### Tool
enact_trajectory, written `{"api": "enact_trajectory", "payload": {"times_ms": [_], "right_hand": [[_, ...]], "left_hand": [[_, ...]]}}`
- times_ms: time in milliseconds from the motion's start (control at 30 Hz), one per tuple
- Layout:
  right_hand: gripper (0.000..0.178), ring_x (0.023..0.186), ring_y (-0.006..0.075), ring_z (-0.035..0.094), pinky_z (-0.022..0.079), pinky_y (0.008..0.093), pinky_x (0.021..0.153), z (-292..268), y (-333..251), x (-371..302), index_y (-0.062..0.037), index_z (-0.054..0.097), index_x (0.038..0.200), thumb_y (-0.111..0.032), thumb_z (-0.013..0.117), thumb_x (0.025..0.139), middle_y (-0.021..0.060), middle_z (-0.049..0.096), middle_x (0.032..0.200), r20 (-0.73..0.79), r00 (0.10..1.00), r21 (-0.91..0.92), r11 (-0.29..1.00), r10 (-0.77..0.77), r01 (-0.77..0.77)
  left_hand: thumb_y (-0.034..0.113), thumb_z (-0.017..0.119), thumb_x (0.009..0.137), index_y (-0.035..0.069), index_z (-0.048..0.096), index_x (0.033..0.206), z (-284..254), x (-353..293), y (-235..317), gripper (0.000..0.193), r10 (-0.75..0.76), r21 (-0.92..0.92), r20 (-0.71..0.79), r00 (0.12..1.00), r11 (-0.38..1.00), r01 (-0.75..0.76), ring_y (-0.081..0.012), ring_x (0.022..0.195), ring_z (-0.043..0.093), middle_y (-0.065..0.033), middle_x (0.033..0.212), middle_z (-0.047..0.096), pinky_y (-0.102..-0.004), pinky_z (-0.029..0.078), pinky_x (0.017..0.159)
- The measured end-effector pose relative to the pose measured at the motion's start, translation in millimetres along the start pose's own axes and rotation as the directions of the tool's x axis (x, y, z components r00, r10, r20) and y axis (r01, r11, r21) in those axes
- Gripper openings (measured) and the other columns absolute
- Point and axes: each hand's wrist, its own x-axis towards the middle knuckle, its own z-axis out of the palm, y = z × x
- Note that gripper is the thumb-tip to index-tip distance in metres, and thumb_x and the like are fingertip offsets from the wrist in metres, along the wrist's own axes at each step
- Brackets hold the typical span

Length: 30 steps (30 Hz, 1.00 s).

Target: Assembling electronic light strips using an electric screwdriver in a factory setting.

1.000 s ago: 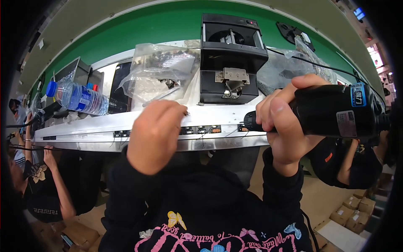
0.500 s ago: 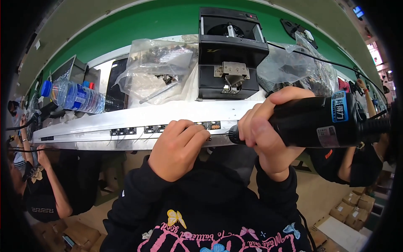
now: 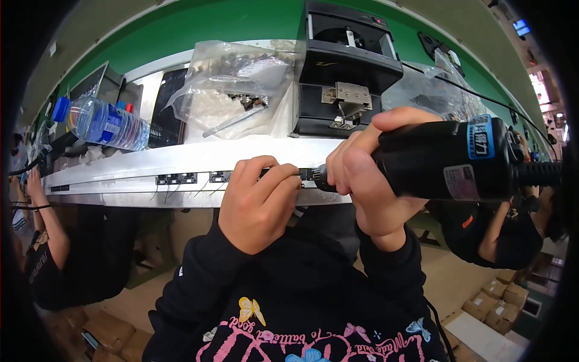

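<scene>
One black cylindrical power screwdriver [image 3: 440, 161] is wrapped in the right hand's [image 3: 368, 181] closed grip, its nose near the near edge of the white tabletop [image 3: 139, 161]. Along that edge runs a row of small black rectangular parts [image 3: 174, 179], three grouped left of the left hand [image 3: 256, 202], whose fingers bend over the row; whether its grip pinches one, I cannot tell. Farther back stand one black boxy machine [image 3: 322, 72] and, toward the left end, one clear plastic bottle [image 3: 129, 128].
</scene>
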Motion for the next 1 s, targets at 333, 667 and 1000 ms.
{"api": "enact_trajectory", "payload": {"times_ms": [333, 667, 1000], "right_hand": [[0.041, 0.046, 0.0154, 0.048, 0.048, 0.0328, 0.047, -5, -4, 4, -0.0018, 0.04, 0.12, 0.011, 0.055, 0.085, 0.0065, 0.051, 0.065, 0.14, 0.989, -0.177, 0.982, -0.039, 0.064], [0.036, 0.051, 0.015, 0.049, 0.048, 0.0319, 0.051, 0, 0, 3, -0.0049, 0.037, 0.106, 0.011, 0.06, 0.084, 0.0069, 0.052, 0.069, 0.254, 0.966, -0.084, 0.996, 0.036, -0.015], [0.041, 0.064, 0.015, 0.061, 0.051, 0.0297, 0.063, 2, -18, 13, -0.0045, 0.044, 0.112, 0.009, 0.066, 0.08, 0.0058, 0.061, 0.073, 0.427, 0.904, -0.096, 0.995, 0.037, 0.004]], "left_hand": [[-0.002, 0.073, 0.071, 0.002, 0.068, 0.1, 1, -5, -2, 0.03, -0.036, -0.056, -0.009, 0.999, 0.998, 0.036, -0.0293, 0.095, 0.059, -0.0066, 0.109, 0.068, -0.0408, 0.045, 0.08], [0.005, 0.074, 0.066, 0.001, 0.065, 0.101, 0, -7, -5, 0.037, -0.008, -0.057, -0.009, 1.0, 0.998, 0.008, -0.0282, 0.103, 0.056, -0.0058, 0.113, 0.062, -0.0404, 0.044, 0.085], [-0.008, 0.068, 0.083, -0.004, 0.066, 0.105, -18, -11, 14, 0.022, -0.378, -0.48, -0.195, 0.905, 0.841, 0.249, -0.0208, 0.073, 0.069, -0.0115, 0.088, 0.068, -0.026, 0.055, 0.072]]}}
